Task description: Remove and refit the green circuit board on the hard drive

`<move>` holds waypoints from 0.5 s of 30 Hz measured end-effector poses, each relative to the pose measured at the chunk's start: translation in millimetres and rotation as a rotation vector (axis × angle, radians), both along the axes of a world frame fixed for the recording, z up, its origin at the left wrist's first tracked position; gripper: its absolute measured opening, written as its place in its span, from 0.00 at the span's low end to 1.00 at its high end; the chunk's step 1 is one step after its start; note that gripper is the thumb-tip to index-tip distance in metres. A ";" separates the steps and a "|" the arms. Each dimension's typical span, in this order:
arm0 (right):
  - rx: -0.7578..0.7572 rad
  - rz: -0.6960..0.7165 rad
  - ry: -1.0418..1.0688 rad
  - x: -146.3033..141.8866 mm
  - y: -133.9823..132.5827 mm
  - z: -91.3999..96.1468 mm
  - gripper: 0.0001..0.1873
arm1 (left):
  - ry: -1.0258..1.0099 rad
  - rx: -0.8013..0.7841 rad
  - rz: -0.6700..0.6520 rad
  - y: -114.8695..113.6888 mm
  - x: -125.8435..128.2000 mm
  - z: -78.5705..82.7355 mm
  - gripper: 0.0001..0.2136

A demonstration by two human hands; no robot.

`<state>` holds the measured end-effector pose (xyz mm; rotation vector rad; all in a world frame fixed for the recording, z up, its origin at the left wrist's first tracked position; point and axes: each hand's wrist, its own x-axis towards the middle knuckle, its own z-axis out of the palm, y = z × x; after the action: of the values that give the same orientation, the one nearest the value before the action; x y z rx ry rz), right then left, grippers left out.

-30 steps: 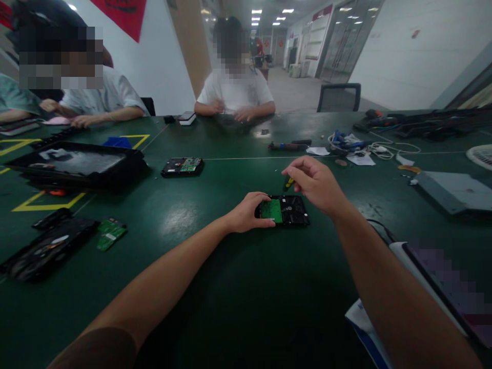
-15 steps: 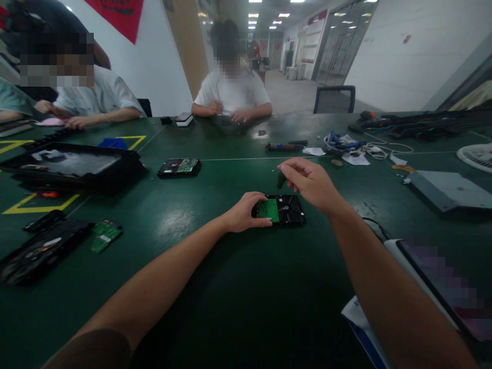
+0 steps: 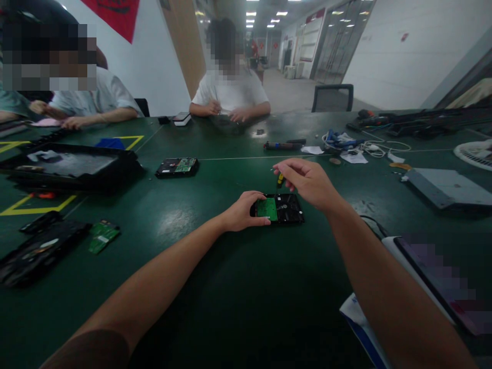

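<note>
A black hard drive [image 3: 291,209] with a green circuit board [image 3: 266,209] on its upper face lies flat on the table. My left hand [image 3: 246,211] grips its left end, with the thumb along the near edge and the fingers at the far edge. Above the drive's far edge, my right hand [image 3: 303,182] is closed around a small screwdriver [image 3: 280,179]. Yellow and dark parts of its handle show below the fingers. The thin shaft points down at the far edge of the board; its tip is too small to make out.
Another hard drive [image 3: 177,167] lies farther left, with a loose circuit board [image 3: 103,236] and a dark casing [image 3: 42,251] nearer me. A black tray [image 3: 73,177] stands at left. To the right are a metal box [image 3: 451,187] and a phone-like device [image 3: 430,282]. Other people sit across the table.
The screwdriver's handle has turned in my right hand: yellow shows now where it looked dark before. My left hand stays on the hard drive. The whole view has shifted slightly.
</note>
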<state>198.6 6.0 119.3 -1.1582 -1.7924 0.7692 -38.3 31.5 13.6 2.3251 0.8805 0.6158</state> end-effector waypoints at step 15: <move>-0.013 -0.092 0.065 -1.0 2.6 -2.5 0.11 | -0.008 -0.011 0.005 -1.3 0.6 1.5 0.35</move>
<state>197.6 8.6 116.8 -1.2019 -1.6715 0.7565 -37.7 30.2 15.1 2.3102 0.8848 0.6203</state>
